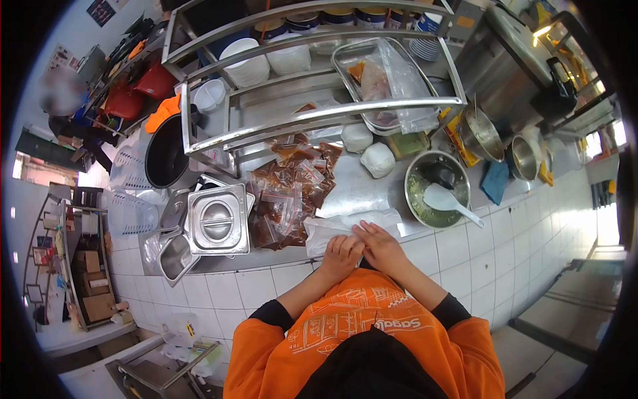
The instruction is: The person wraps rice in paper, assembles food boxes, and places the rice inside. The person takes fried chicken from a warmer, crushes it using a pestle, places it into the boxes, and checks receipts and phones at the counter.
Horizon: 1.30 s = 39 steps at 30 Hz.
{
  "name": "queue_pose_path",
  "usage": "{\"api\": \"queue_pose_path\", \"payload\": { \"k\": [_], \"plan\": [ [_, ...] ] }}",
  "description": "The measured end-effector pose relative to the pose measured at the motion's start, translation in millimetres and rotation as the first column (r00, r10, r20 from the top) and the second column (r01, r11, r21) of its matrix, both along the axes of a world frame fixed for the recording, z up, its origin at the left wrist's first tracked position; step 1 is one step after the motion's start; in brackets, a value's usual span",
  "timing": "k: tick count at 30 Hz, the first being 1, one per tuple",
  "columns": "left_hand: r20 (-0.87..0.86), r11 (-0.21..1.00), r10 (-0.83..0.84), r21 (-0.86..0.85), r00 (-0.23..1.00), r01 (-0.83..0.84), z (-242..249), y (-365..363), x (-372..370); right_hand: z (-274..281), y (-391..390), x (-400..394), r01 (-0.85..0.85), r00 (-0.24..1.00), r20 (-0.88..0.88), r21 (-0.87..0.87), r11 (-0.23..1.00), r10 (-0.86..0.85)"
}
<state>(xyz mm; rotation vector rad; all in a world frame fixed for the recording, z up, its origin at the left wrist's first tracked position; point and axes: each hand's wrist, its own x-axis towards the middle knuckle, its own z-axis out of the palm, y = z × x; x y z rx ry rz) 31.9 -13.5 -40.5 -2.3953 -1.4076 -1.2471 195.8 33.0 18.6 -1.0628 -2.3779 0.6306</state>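
Note:
A white, crumpled sheet (319, 229), paper or thin plastic, lies at the near edge of the steel counter in the head view. My left hand (343, 255) has its fingers curled over the sheet's near edge. Close against it, my right hand (381, 245) bends its fingers over the same edge. The two hands meet, and whatever is under the fingers is hidden. To the left is a pile of clear bags of reddish-brown sauce (292, 193). On the right stands a steel bowl (415, 208) with greenish remains, a white ladle-like spoon (442, 197) and a black object inside.
Two white wrapped balls (378, 160) sit behind the sheet. Lidded steel pans (218, 229) are stacked left, beside a large black pot (166, 156). A metal rack (319, 118) spans the back, with a tray (345, 63) of bagged food. Another person stands far left.

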Motion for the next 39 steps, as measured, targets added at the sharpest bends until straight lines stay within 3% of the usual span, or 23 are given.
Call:
{"api": "queue_pose_path", "payload": {
  "k": [3, 6, 8, 9, 10, 12, 13, 14, 15, 17, 18, 19, 20, 21, 23, 24, 27, 29, 30, 31, 34, 37, 39],
  "plan": [
    [-0.228, 0.916, -0.037, -0.397, 0.973, -0.058, 55.2, 11.1, -6.3, -7.7, -22.2, 3.7, 0.047, 0.999, -0.002, -0.012, 0.999, -0.047],
    [-0.168, 0.924, -0.087, -0.381, 0.982, 0.017, 53.5, 9.6, -22.3, -21.4, -30.4, 16.0, 0.196, 0.98, -0.037, -0.004, 0.981, -0.196],
    [-0.099, 0.828, -0.046, -0.56, 0.994, -0.017, 29.2, -7.9, -41.5, -36.0, -29.9, 32.7, 0.235, 0.967, -0.087, -0.051, 0.971, -0.239],
    [-0.072, 0.765, -0.02, -0.644, 0.997, -0.031, 21.2, -11.9, -47.0, -34.9, -27.2, 36.0, 0.26, 0.964, -0.027, -0.142, 0.955, -0.266],
    [0.015, 0.796, 0.067, -0.603, 0.998, -0.045, 26.2, -8.4, -47.2, -32.1, -20.4, 38.5, 0.287, 0.957, 0.03, -0.23, 0.93, -0.288],
    [0.051, 0.625, 0.09, -0.781, 0.995, -0.017, 38.3, 7.8, -56.3, -27.0, -1.5, 36.8, 0.339, 0.939, 0.045, -0.313, 0.887, -0.342],
    [0.067, 0.527, 0.106, -0.85, 0.992, 0.001, 42.1, 18.9, -60.3, -28.6, 13.1, 37.1, 0.265, 0.952, -0.015, -0.46, 0.847, -0.306],
    [0.3, 0.606, 0.083, -0.773, 0.95, 0.191, 35.6, 33.4, -67.3, -32.6, 30.8, 40.9, 0.182, 0.958, -0.076, -0.586, 0.79, -0.277],
    [0.315, 0.425, 0.087, -0.87, 0.945, 0.251, 38.8, 51.9, -75.7, -34.0, 45.3, 45.5, 0.094, 0.955, -0.141, -0.693, 0.715, -0.262],
    [0.329, 0.008, 0.078, -0.944, 0.941, 0.33, 45.2, 94.7, -84.4, -25.9, 73.0, 32.8, 0.143, 0.986, 0.159, -0.636, 0.759, -0.052],
    [0.198, -0.024, -0.099, -0.98, 0.975, 0.197, 42.7, 112.4, -79.7, -9.6, 82.5, 19.3, 0.202, 0.929, 0.37, -0.558, 0.805, 0.024],
    [0.059, -0.023, -0.272, -0.998, 0.961, 0.054, 37.8, 129.0, -73.7, 7.0, 92.2, 5.3, 0.237, 0.819, 0.567, -0.476, 0.847, 0.089],
    [-0.086, 0.011, -0.428, -0.996, 0.9, -0.09, 35.8, 141.4, -65.9, 13.0, 100.2, -5.3, 0.229, 0.759, 0.641, -0.433, 0.872, 0.119],
    [-0.24, 0.219, -0.49, -0.964, 0.838, -0.148, 45.3, 143.1, -52.0, 16.3, 104.7, -15.3, 0.209, 0.691, 0.707, -0.395, 0.895, 0.151],
    [-0.543, 0.597, -0.482, -0.778, 0.688, -0.196, 69.7, 133.4, -25.0, -35.2, 104.5, -41.0, 0.201, 0.706, 0.695, -0.013, 0.979, -0.136],
    [-0.565, 0.713, -0.497, -0.698, 0.659, -0.06, 64.7, 135.0, -23.3, -55.8, 100.4, -49.5, 0.19, 0.719, 0.647, 0.171, 0.967, -0.256],
    [-0.076, 0.549, -0.601, -0.763, 0.796, 0.342, 51.6, 138.0, -39.5, -30.9, 122.1, -30.9, -0.093, 0.777, 0.608, -0.145, 0.985, 0.163],
    [-0.056, 0.446, -0.489, -0.873, 0.871, 0.194, 65.9, 132.3, -43.3, 6.5, 134.1, -17.9, -0.273, 0.651, 0.615, -0.357, 0.893, 0.445],
    [-0.054, 0.383, -0.433, -0.915, 0.9, 0.129, 70.4, 130.2, -42.5, 5.7, 137.7, -15.4, -0.284, 0.657, 0.59, -0.383, 0.879, 0.469],
    [-0.088, 0.426, -0.424, -0.898, 0.901, 0.112, 68.9, 132.1, -44.3, 6.4, 140.8, -13.6, -0.29, 0.661, 0.57, -0.406, 0.867, 0.488],
    [-0.125, 0.544, -0.396, -0.83, 0.909, 0.123, 64.9, 130.3, -50.6, 12.8, 143.7, -10.2, -0.13, 0.723, 0.568, -0.449, 0.884, 0.395],
    [-0.144, 0.757, -0.342, -0.628, 0.929, 0.182, 66.6, 111.2, -49.7, -11.9, 112.6, 7.1, 0.034, 0.929, 0.366, -0.222, 0.974, 0.051],
    [-0.203, 0.823, -0.279, -0.555, 0.939, 0.124, 48.5, 87.6, -49.2, -6.9, 86.7, 8.1, 0.223, 0.959, 0.229, -0.256, 0.94, -0.165]
  ]
}}
